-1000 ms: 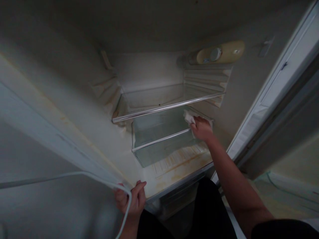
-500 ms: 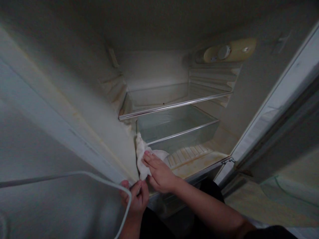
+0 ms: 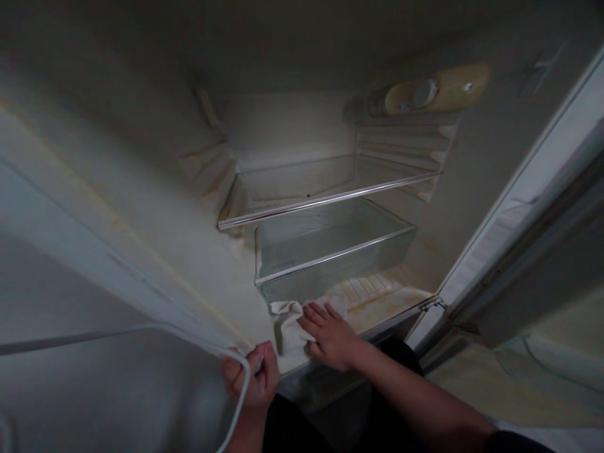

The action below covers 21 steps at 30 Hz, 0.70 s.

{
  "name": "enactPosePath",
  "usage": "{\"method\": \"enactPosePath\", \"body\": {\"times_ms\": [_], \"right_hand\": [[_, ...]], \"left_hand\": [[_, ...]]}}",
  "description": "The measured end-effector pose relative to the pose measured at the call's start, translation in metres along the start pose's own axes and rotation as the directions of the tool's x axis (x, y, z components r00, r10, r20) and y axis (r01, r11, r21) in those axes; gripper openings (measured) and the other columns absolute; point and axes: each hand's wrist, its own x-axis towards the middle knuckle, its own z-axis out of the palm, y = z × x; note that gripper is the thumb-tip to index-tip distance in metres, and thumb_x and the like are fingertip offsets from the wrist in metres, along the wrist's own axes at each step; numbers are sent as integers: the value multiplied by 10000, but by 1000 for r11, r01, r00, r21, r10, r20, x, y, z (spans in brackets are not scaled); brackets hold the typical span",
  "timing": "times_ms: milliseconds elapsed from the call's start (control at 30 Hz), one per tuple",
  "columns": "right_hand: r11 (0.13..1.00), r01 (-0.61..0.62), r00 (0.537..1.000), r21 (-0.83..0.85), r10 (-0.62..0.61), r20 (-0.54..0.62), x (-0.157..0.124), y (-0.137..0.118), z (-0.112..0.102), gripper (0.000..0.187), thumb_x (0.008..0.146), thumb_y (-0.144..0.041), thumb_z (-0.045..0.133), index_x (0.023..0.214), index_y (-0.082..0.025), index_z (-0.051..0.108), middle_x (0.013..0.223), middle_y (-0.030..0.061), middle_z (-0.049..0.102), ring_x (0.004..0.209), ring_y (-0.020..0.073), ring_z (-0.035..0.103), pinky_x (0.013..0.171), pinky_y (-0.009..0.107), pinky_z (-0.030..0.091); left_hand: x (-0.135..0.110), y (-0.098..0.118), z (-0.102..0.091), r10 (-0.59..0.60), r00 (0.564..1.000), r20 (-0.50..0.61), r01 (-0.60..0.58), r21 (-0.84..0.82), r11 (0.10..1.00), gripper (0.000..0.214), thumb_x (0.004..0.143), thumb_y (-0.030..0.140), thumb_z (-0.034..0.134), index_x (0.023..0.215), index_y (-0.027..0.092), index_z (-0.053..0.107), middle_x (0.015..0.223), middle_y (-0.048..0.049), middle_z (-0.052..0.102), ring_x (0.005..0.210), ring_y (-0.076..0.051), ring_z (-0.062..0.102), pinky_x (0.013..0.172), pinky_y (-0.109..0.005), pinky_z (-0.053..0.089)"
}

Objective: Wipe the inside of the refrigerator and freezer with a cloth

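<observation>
My right hand [image 3: 333, 336] lies with its fingers spread on a white cloth [image 3: 292, 330], pressing it against the floor of an open fridge compartment. The cloth is creased, and its left side stands up in a fold. At the compartment's front left corner, my left hand [image 3: 252, 377] is closed, thumb against curled fingers; what it holds, if anything, is hidden. A pale cable [image 3: 210, 346] runs across the front of my left hand. Just behind the cloth stands the lower glass piece [image 3: 330, 270], with a bright front trim.
Above is a glass shelf [image 3: 292, 182] with a metallic front strip. A yellowed control housing [image 3: 438, 91] with a round dial sits high on the right wall. The ribbed fridge floor [image 3: 396, 305] has brownish stains. At right is the opened door [image 3: 533, 251], with a hinge below.
My right hand and the cloth have moved right and down, from the lower left wall onto the fridge floor. The cloth has come away from my left hand, which stays at the corner.
</observation>
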Motion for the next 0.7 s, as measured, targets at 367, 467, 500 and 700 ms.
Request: {"method": "enactPosePath", "body": {"times_ms": [367, 467, 500, 700], "right_hand": [[613, -729, 683, -304, 631, -367, -91, 147, -60, 594, 990, -278, 356, 1505, 3, 447, 1571, 205, 379, 1451, 311, 381, 1183, 430, 353], [580, -743, 669, -333, 656, -349, -88, 149, -63, 590, 998, -340, 397, 1514, -61, 457, 1587, 216, 343, 1458, 384, 350, 1177, 525, 321], [584, -736, 676, -342, 661, -327, -84, 143, -61, 595, 999, -388, 416, 1512, -91, 471, 1608, 211, 302, 1473, 433, 298, 1175, 589, 279], [826, -529, 848, -195, 518, -108, -39, 61, -26, 738, 1001, -589, 409, 1569, -118, 395, 1648, 237, 108, 1510, 510, 58, 1134, 762, 96]], "left_hand": [[-8, -5, 4, -56, 996, -65, 57, 13, 998, 235, 715, 183, 829, 878, 195, 660, 867, -81, 639, 1003, -268, 614, 829, -381, 557], [-5, -3, 3, -217, 975, -42, 216, -13, 976, 225, 739, 318, 813, 784, 203, 625, 793, -74, 623, 930, -261, 619, 856, -413, 560], [-2, -1, 3, -269, 963, -35, 268, -24, 963, 248, 744, 360, 804, 761, 206, 611, 772, -70, 614, 896, -255, 621, 867, -425, 559], [4, 2, 2, -324, 946, -19, 323, -66, 944, 283, 754, 401, 785, 720, 219, 570, 774, -71, 603, 885, -251, 613, 932, -456, 539]]}}
